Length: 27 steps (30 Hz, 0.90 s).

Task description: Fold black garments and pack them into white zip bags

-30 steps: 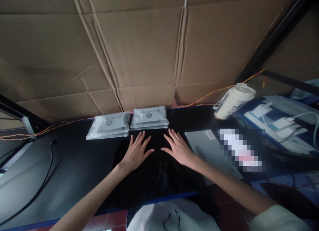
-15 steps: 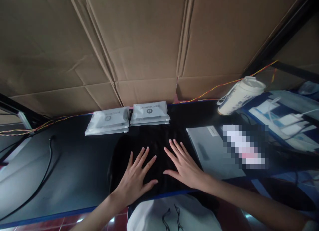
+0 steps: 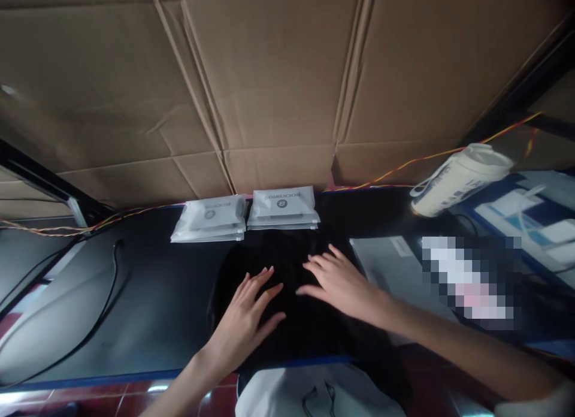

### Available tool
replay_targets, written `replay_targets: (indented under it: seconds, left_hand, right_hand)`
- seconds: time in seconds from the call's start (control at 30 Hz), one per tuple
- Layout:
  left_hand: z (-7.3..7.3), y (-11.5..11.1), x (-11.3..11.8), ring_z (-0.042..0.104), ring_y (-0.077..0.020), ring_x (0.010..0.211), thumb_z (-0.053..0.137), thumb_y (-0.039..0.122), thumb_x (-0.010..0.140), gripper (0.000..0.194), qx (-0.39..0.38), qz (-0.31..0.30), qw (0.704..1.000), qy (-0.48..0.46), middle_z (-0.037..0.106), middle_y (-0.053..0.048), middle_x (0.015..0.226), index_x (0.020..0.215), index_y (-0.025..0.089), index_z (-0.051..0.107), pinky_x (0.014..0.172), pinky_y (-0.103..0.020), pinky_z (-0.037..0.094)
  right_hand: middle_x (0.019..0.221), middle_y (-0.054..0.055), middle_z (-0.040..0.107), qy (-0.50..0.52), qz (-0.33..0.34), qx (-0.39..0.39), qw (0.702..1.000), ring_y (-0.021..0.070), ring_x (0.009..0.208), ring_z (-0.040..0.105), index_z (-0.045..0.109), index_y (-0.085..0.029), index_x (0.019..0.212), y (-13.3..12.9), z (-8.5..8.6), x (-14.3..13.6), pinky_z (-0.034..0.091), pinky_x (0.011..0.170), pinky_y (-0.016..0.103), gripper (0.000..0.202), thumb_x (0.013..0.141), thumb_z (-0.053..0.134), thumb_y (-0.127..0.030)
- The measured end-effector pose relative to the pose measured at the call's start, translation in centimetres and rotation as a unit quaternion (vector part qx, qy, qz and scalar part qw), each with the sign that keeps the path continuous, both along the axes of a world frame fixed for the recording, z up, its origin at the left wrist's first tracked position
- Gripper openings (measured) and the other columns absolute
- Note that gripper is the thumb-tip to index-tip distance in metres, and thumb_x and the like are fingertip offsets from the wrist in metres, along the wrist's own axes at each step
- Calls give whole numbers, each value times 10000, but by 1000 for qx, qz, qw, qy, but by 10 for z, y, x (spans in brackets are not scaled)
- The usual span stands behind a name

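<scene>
A black piece of soft-looking fabric (image 3: 287,339) lies on the dark table, its folds hard to make out. My left hand (image 3: 240,321) rests over its left part, fingers loosely apart and thumb stretched out, holding nothing. Over the right part is my right hand (image 3: 344,285), empty, with fingers slightly bent and thumb held away. Whether the fingertips press on the fabric or hover just above it, I cannot tell. Beyond the hands sit two stacks of frosted zip bags, a left stack (image 3: 210,216) and a right stack (image 3: 283,207), each with a printed logo.
A flat grey zip bag (image 3: 390,258) lies right of the fabric, beside a blurred-out item (image 3: 471,282). A white tumbler (image 3: 460,180) stands at the back right near white chargers (image 3: 530,219). A black cable (image 3: 101,315) crosses the left side. Cardboard (image 3: 278,75) walls the back.
The view has swung left, so the scene sits further right. My right hand's fingers have gone from stretched flat to bent. The left hand's fingers have drawn closer together.
</scene>
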<state>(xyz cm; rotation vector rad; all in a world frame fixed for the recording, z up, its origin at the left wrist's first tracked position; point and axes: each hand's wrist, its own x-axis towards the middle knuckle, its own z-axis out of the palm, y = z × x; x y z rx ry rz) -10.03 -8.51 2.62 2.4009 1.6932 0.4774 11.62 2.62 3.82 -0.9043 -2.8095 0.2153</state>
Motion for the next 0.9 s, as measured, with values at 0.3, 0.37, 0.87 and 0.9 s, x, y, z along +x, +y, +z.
replay_targets:
  seconds: [0.3,0.37,0.87,0.9]
  left_hand:
    - [9,-42,-27,580,-322,1010,495,630,813,582,50,448,893,12,553,-129,1057,1161,163,486,762,-438,520]
    - [0,-50,-29,627,-303,912,499,656,790,592,-6,469,883,-1,590,-103,976,1129,172,474,686,-403,525]
    - [5,-41,-36,692,-254,723,447,489,872,324,-55,433,890,-129,686,-39,814,1076,237,438,586,-312,493]
    - [4,-40,-37,693,-259,728,451,470,871,304,-59,430,893,-120,686,-41,806,1065,235,446,594,-317,495]
  right_hand:
    - [1063,95,577,46,231,-70,969,220,961,580,593,-193,1210,58,14,-152,485,738,304,456,769,709,-190]
    - [1022,93,565,50,245,-80,965,226,970,557,668,-185,1056,62,6,-165,472,740,304,326,737,721,-148]
    - [901,21,652,207,179,-193,942,143,816,616,524,-185,948,65,-16,-159,448,741,258,125,867,586,-257]
    - [914,25,653,215,172,-188,943,148,836,619,525,-187,951,63,-19,-158,450,755,263,121,876,582,-263]
